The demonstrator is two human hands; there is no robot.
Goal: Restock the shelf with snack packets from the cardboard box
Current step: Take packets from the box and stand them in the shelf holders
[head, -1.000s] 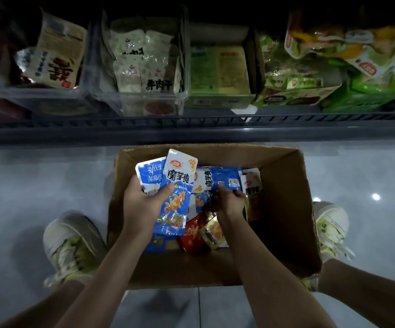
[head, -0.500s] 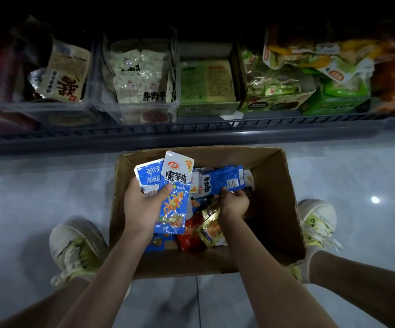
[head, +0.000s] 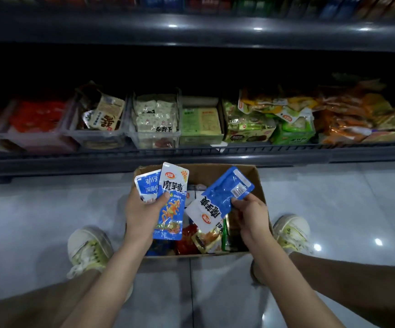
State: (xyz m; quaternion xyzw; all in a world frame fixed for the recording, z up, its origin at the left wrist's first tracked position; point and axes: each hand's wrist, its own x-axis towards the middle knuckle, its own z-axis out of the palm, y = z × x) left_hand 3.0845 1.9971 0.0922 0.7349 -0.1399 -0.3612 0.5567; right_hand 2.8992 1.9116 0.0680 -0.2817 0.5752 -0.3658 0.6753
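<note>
Gripping pkts (head: 171,204) over box (head: 206,175): L hand (head: 142,215), R hand (head: 250,217)

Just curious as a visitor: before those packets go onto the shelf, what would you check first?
1. Grip: left hand holds squid-print packet and second packet behind it: ok.
2. Grip: right hand pinches blue packet: ok.
3. Blue packet held clear of cardboard box: ok.
4. Matching spot on shelf for these packets: cannot tell.
5. Nothing between hands and shelf: ok.

Single head-worn view: faces forward and down, cardboard box (head: 206,174) close (shelf (head: 191,159) just beyond).
</note>
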